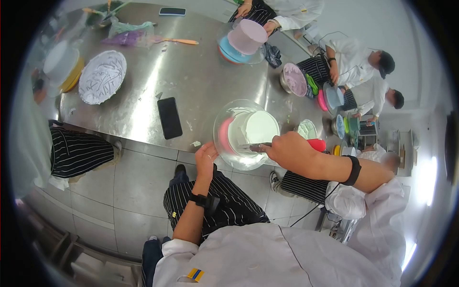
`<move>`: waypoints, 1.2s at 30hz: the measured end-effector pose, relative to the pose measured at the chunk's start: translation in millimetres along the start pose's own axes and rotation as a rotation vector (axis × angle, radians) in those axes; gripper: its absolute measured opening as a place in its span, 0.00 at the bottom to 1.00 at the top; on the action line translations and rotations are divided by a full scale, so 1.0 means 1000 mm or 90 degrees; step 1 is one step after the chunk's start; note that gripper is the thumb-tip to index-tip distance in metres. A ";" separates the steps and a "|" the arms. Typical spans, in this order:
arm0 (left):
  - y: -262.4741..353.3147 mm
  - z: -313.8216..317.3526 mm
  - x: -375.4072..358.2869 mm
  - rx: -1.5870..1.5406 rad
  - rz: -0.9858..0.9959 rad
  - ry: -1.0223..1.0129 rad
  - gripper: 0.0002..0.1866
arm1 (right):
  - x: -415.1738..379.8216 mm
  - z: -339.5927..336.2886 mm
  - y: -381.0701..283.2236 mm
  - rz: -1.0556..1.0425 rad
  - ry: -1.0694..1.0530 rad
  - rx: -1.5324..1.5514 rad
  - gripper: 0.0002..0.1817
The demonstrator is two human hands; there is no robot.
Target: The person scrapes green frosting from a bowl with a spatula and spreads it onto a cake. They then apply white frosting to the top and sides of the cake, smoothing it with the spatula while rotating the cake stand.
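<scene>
A cake covered in pale green cream (pixel 260 125) stands on a clear round turntable (pixel 221 119) with a pink base, close to the near edge of the steel table. My right hand (pixel 290 152) is closed around an icing spatula (pixel 258 147); its blade lies low against the near side of the cake. At the turntable's near left rim is my left hand (pixel 206 157), fingers extended with the fingertips right by the edge. Smeared cream shows on the turntable around the cake's foot.
A black phone (pixel 170 117) lies left of the turntable. Farther left is a bowl of whitish cream (pixel 102 77). Across the table, a person works at a lilac cake (pixel 247 37). Right of mine stand a green cream bowl (pixel 306 129) and several other people with cakes.
</scene>
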State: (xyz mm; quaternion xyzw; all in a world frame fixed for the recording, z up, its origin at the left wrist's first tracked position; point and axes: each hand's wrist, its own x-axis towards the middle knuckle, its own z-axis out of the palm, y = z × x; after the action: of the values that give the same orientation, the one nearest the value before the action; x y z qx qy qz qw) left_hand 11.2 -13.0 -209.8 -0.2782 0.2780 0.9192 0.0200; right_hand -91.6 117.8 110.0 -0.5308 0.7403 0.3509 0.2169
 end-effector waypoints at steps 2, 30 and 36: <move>0.006 0.011 -0.004 -0.038 0.027 0.008 0.21 | -0.001 -0.002 0.001 0.001 0.000 -0.010 0.24; 0.041 0.015 0.003 0.641 0.118 -0.026 0.24 | -0.185 0.072 0.047 0.448 0.211 0.626 0.19; 0.113 0.222 -0.105 0.828 0.033 -0.546 0.13 | -0.248 0.374 0.020 0.587 0.260 0.575 0.19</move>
State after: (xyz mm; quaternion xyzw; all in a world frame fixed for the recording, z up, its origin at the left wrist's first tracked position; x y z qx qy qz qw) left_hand -32.3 19.8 54.7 0.1762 0.7354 0.5990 0.2633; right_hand -44.4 559.3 41.3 -0.0736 0.9912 -0.0434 0.1013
